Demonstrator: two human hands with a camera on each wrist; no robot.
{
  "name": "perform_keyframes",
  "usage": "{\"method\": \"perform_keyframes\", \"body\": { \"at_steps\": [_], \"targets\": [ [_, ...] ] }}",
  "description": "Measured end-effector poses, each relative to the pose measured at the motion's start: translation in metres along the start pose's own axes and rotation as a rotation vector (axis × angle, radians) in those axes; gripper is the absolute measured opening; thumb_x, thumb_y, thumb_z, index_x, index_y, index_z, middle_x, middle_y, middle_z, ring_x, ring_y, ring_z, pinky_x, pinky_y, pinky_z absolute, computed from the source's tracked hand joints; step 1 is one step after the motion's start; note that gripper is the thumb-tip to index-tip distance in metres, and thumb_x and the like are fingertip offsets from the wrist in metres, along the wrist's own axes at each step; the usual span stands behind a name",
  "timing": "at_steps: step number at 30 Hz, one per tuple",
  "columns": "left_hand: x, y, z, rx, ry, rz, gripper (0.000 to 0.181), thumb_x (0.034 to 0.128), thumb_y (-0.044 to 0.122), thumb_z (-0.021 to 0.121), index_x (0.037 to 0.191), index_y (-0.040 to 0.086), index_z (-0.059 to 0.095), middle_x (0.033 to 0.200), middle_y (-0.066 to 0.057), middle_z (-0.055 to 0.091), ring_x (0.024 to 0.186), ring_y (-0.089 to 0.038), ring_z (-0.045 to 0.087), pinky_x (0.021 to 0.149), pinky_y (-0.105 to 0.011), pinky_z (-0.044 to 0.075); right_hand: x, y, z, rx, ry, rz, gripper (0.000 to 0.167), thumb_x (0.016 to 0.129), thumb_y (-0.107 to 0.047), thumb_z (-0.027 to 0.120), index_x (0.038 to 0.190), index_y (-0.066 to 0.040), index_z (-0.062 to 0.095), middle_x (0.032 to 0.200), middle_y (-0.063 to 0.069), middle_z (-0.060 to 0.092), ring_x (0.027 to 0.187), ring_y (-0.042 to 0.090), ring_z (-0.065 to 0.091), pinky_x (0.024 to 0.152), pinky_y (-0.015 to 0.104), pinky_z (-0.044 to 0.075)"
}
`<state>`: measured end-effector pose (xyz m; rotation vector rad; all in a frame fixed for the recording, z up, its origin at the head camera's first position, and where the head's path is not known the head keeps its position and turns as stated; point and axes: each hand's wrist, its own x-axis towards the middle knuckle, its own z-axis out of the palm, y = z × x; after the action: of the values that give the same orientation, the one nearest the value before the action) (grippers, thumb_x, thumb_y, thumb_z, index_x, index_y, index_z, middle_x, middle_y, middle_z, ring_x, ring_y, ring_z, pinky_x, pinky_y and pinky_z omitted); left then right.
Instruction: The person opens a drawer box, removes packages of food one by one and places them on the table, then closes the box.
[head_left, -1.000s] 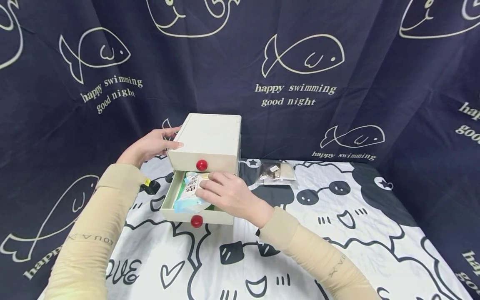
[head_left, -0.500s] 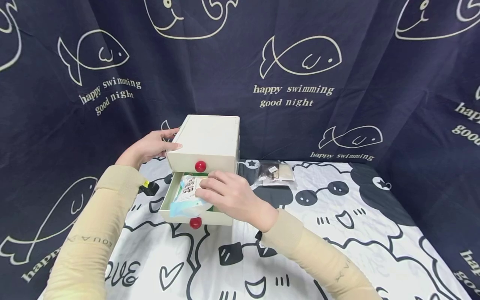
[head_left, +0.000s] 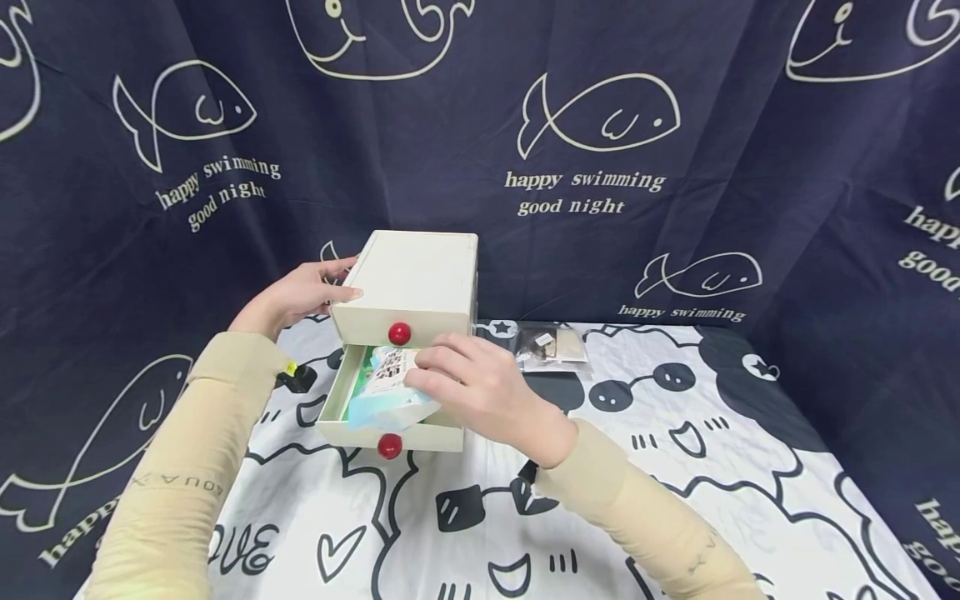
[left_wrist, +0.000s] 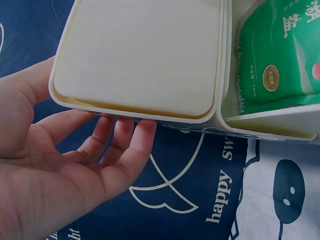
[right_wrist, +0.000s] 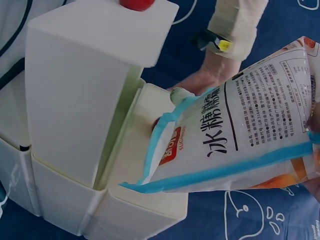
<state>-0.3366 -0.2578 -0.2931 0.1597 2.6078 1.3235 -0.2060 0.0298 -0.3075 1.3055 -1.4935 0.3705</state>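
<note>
A white drawer cabinet (head_left: 420,268) stands at the back of the table, its lower drawer (head_left: 435,437) pulled out. At the cabinet's left side, my left hand (head_left: 292,293) grips its edge, thumb near the top and bent fingers (left_wrist: 137,140) against the side. My right hand (head_left: 487,385) pinches a white and light-blue printed bag (head_left: 390,398) above the lower drawer. In the right wrist view the bag (right_wrist: 220,130) hangs tilted, with only part of the hand (right_wrist: 315,120) showing at the edge. A green packet (left_wrist: 280,60) lies inside the drawer.
A clear plastic bag (head_left: 553,347) with dark and beige contents lies right of the cabinet. A red knob (head_left: 400,333) sticks out from the closed upper drawer, another (head_left: 390,446) from the lower one. A dark curtain (head_left: 420,150) hangs behind.
My right hand has moved slightly right with the printed bag, which has shifted and tilted over the drawer. My left hand stays on the cabinet.
</note>
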Motion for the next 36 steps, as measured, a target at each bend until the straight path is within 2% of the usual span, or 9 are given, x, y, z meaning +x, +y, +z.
{"method": "perform_keyframes", "body": {
  "at_steps": [10, 18, 28, 36],
  "targets": [
    [-0.001, 0.002, 0.001, 0.001, -0.002, 0.009, 0.073, 0.0876, 0.026, 0.068, 0.149, 0.02, 0.029, 0.136, -0.016, 0.04, 0.105, -0.025, 0.048, 0.078, -0.028, 0.046, 0.002, 0.008, -0.02, 0.022, -0.007, 0.05, 0.023, 0.081, 0.008, 0.055, 0.09, -0.009, 0.066, 0.087, 0.002, 0.066, 0.08, 0.018, 0.062, 0.075, 0.028, 0.053],
    [-0.001, 0.0, 0.0, 0.008, -0.006, 0.003, 0.075, 0.0872, 0.027, 0.068, 0.15, 0.02, 0.028, 0.137, -0.016, 0.039, 0.109, -0.027, 0.046, 0.084, -0.033, 0.045, -0.002, 0.014, -0.034, 0.012, -0.042, 0.086, 0.024, 0.079, 0.008, 0.055, 0.091, -0.01, 0.066, 0.088, 0.003, 0.066, 0.084, 0.021, 0.062, 0.075, 0.029, 0.052],
    [-0.002, 0.002, 0.0, -0.022, -0.017, 0.027, 0.072, 0.0885, 0.022, 0.067, 0.15, 0.019, 0.029, 0.138, -0.017, 0.038, 0.101, -0.022, 0.05, 0.075, -0.026, 0.048, -0.012, 0.03, -0.045, -0.039, 0.02, 0.104, 0.024, 0.077, 0.009, 0.054, 0.088, -0.009, 0.065, 0.083, 0.005, 0.066, 0.078, 0.023, 0.062, 0.067, 0.033, 0.053],
    [0.0, 0.0, 0.001, -0.012, -0.01, 0.022, 0.073, 0.0872, 0.024, 0.068, 0.149, 0.019, 0.03, 0.136, -0.016, 0.039, 0.099, -0.022, 0.051, 0.075, -0.026, 0.048, -0.018, 0.04, -0.056, -0.019, 0.021, 0.121, 0.021, 0.076, 0.007, 0.055, 0.089, -0.007, 0.064, 0.084, 0.006, 0.065, 0.078, 0.025, 0.061, 0.067, 0.034, 0.052]
  ]
}}
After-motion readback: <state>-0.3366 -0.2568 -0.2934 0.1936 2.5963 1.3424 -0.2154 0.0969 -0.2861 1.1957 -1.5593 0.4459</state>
